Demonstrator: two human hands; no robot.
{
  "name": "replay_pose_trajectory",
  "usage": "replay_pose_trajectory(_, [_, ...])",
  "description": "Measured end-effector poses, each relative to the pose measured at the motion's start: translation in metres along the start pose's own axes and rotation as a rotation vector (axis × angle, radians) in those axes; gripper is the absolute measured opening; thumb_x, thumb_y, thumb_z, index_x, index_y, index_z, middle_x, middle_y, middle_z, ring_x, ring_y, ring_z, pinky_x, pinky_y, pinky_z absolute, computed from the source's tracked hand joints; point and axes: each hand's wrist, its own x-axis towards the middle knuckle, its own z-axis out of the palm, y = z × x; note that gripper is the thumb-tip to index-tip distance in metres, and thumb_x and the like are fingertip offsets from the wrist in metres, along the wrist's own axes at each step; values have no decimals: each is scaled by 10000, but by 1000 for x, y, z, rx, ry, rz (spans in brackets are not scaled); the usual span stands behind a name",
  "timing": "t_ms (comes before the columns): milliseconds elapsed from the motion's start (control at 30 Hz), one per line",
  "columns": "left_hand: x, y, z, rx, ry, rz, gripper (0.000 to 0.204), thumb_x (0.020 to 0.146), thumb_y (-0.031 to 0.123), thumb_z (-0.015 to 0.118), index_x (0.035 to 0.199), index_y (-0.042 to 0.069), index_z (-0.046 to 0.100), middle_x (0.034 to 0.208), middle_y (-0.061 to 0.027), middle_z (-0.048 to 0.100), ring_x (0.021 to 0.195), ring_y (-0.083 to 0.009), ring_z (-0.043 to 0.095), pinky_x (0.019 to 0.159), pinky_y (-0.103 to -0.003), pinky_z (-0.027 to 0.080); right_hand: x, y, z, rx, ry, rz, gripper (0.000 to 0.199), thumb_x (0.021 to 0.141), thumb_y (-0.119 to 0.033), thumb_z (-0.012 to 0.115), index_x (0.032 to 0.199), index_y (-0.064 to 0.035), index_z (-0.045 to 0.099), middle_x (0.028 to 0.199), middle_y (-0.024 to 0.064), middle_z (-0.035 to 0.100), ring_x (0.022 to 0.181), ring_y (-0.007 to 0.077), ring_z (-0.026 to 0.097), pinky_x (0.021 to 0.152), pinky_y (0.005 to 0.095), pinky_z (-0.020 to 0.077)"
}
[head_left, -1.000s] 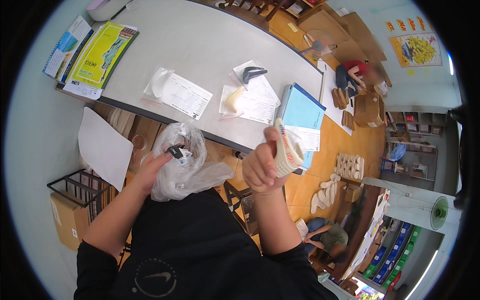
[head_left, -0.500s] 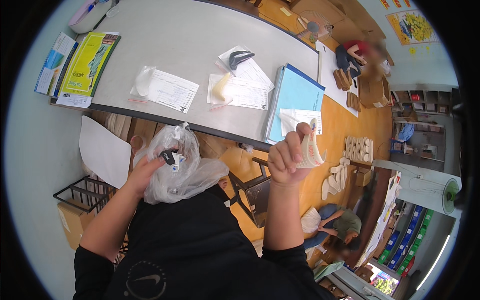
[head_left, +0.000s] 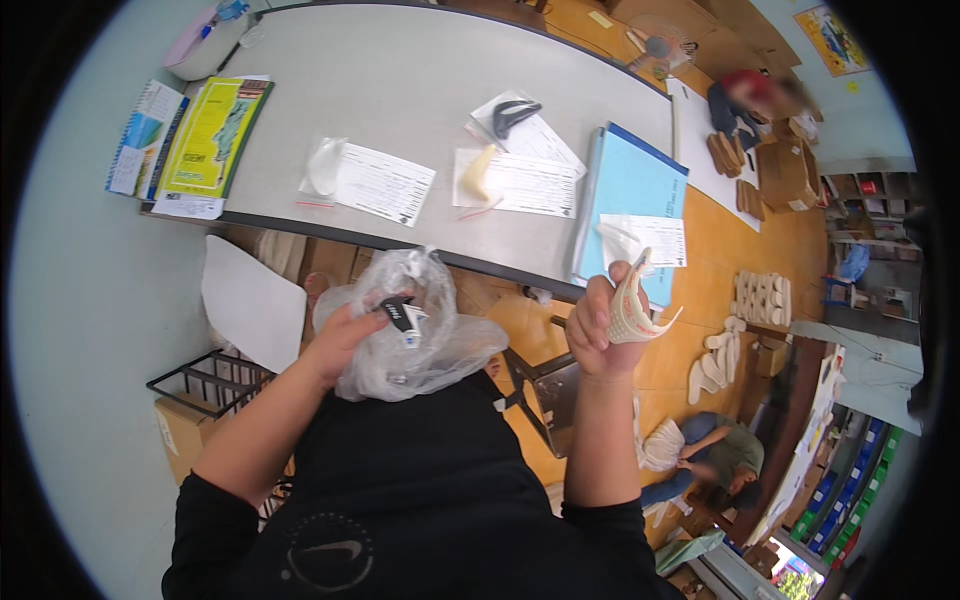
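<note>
My left hand (head_left: 345, 342) is closed around a clear plastic bag (head_left: 432, 350) and a small black piece (head_left: 400, 314) with white markings. The bag hangs crumpled over my lap, below the table's front edge. On the right, my right hand (head_left: 600, 325) is raised in front of the blue folder's near corner. It pinches a cream curved, perforated moulded piece (head_left: 632, 318) with red writing on it; the inner fingers are partly hidden. On the grey table (head_left: 370, 70) lie a white curved piece in a bag (head_left: 324, 168), a yellowish curved piece (head_left: 479, 174) and a black curved piece (head_left: 515, 117), each with a paper slip.
The blue folder (head_left: 640, 190) bears another slip and a clear bag. Magazines (head_left: 215, 140) lie at the left end, beside a pale basket (head_left: 195, 55). A dark stool (head_left: 550, 390) stands below the table. Two people (head_left: 725, 455) sit farther right among cream shoe-like pieces (head_left: 762, 299).
The view has shifted, so everything sits farther right in the picture. My right hand has turned the cream piece slightly, showing more of its perforated side. Both hands keep their hold.
</note>
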Motion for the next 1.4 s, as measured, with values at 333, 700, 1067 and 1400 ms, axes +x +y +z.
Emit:
replay_pose_trajectory(333, [10, -4, -3, 67, -43, -57, 437, 917, 139, 603, 1328, 17, 517, 1245, -54, 586, 1131, -156, 549, 993, -315, 414, -10, 21, -10, -117, 248, 86, 315, 1025, -311, 367, 1074, -62, 553, 677, 99, 541, 381, 116, 391, 349, 237, 315])
replay_pose_trajectory(700, [17, -3, -6, 200, 3, -77, 415, 912, 148, 612, 1299, 21, 533, 1196, -69, 613, 1069, -159, 594, 930, -315, 473, -6, 27, -2, -344, 410, 93, 261, 968, -290, 493, 1050, -49, 551, 691, 98, 560, 417, 152, 463, 355, 253, 356])
replay_pose_trajectory(1067, [30, 1, 2, 201, -31, -27, 436, 885, 163, 623, 1287, 16, 542, 1147, -80, 623, 1010, -178, 627, 849, -314, 516, -19, 36, -5, -564, 628, 215, 138, 944, -186, 567, 996, -59, 558, 689, 80, 583, 484, 154, 528, 424, 260, 395])
replay_pose_trajectory(1400, [34, -3, 21, 209, -69, -68, 476, 867, 154, 599, 1310, 2, 517, 1191, -79, 598, 1075, -187, 586, 921, -320, 465, -38, -8, -37, -658, 758, 28, 190, 905, -223, 646, 958, -62, 559, 728, 60, 603, 552, 159, 588, 456, 265, 440])
